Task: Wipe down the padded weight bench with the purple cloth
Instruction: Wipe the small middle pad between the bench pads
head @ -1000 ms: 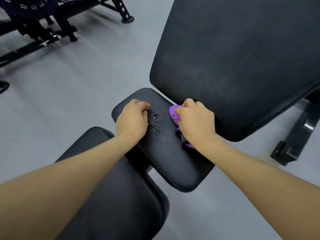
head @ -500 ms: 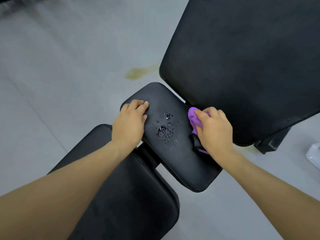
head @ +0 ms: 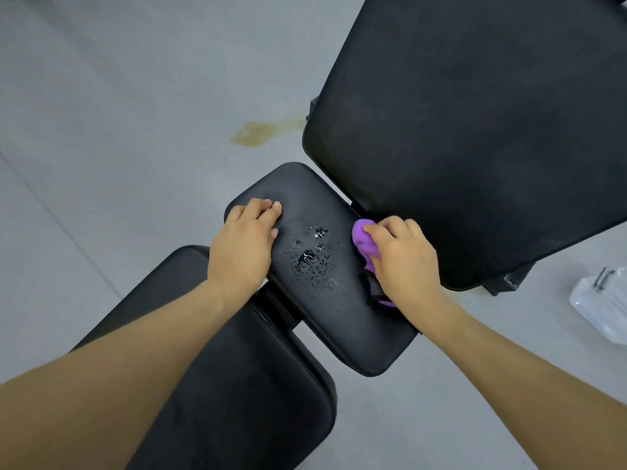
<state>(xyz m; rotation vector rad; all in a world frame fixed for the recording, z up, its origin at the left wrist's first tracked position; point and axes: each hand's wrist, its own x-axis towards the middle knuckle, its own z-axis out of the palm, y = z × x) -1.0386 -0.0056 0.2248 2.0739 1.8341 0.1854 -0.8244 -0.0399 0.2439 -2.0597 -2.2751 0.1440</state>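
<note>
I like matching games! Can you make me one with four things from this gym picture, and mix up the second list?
Things:
1. purple cloth
2. water drops
3. yellowish stain
4. left hand

Places or states:
A. on the grey floor beside the big pad
B. gripped in the right hand
C. resting on the left edge of the small pad
D. in the middle of the small pad, between the hands

Right pairs: 1-B, 2-D, 3-A, 4-C
</note>
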